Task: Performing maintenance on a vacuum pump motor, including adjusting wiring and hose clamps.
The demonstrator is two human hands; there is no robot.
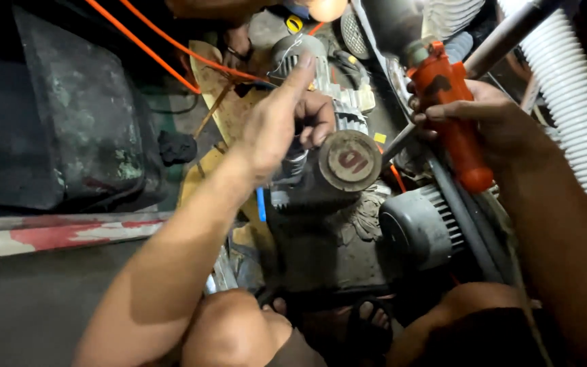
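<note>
While the right hand (490, 122) grips the orange torch (453, 119) above the grey motor (419, 228), the left hand (283, 122), fingers loose, touches the round cap (349, 161); flame could scorch those fingers.

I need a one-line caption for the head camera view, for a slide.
Left hand touches a grey motor; right hand grips an orange tool.

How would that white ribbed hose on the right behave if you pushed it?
The white hose would probably flex and give rather than resist, since its wall is corrugated and it already runs in a curve. It looks thin-walled, so likely light for its bulk. The ribs should offer grip, not slip. The right hand beside it holds an orange tool.
</note>
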